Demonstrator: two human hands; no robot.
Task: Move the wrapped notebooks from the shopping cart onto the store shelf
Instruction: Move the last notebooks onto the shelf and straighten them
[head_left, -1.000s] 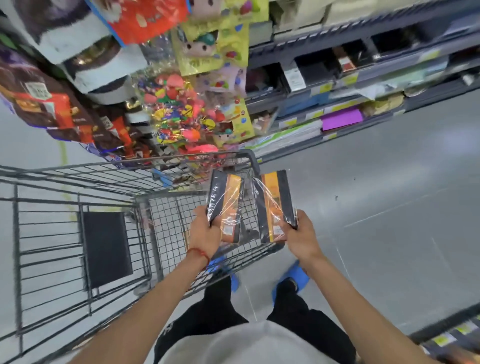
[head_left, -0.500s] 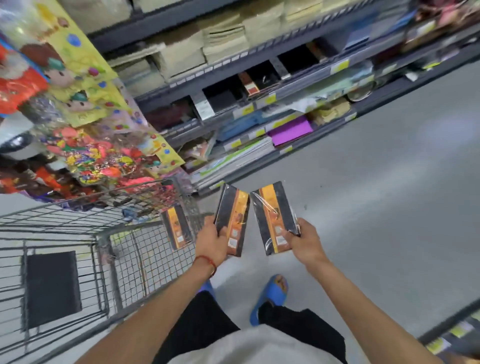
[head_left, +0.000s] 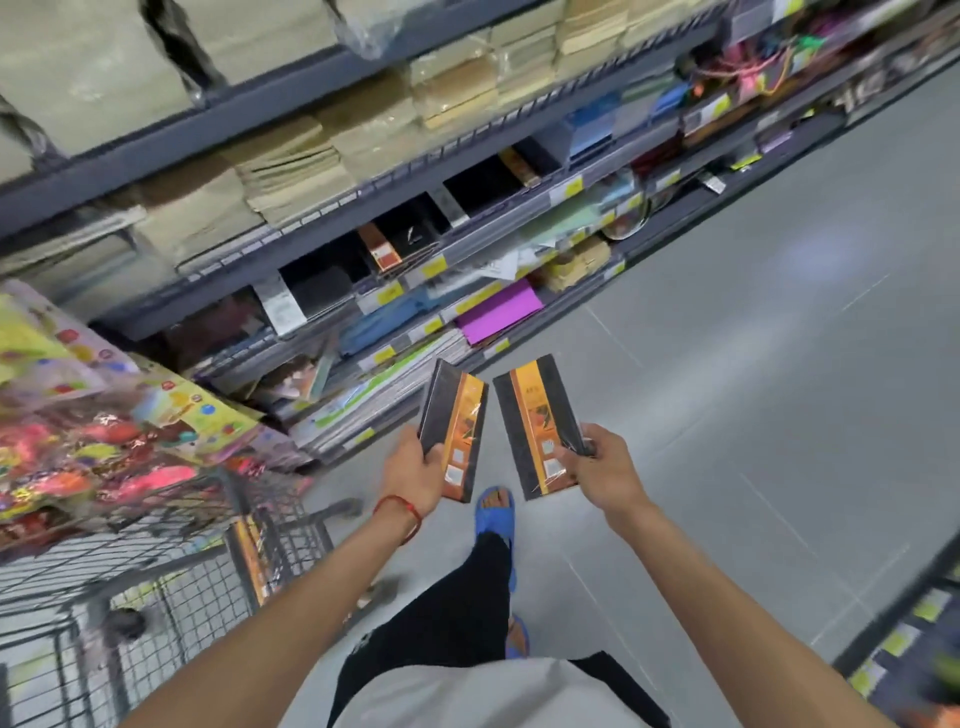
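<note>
Shopping cart (head_left: 171, 587) at left, one wrapped notebook (head_left: 253, 558) upright inside at wire end. Left hand (head_left: 413, 475) gripping blk/orange notebook (head_left: 453, 428); right hand (head_left: 602, 470) gripping second notebook (head_left: 537, 426). Both over floor, near store shelf (head_left: 498, 228), not touching.

Across the upper frame you see the store shelf (head_left: 322, 135), its tiers running diagonally. Tan paper stacks (head_left: 291, 171) fill its upper tiers; a purple pad (head_left: 496, 312) lies on a lower one. At lower left, your shopping cart (head_left: 171, 582) stands on the grey floor (head_left: 753, 415).
</note>
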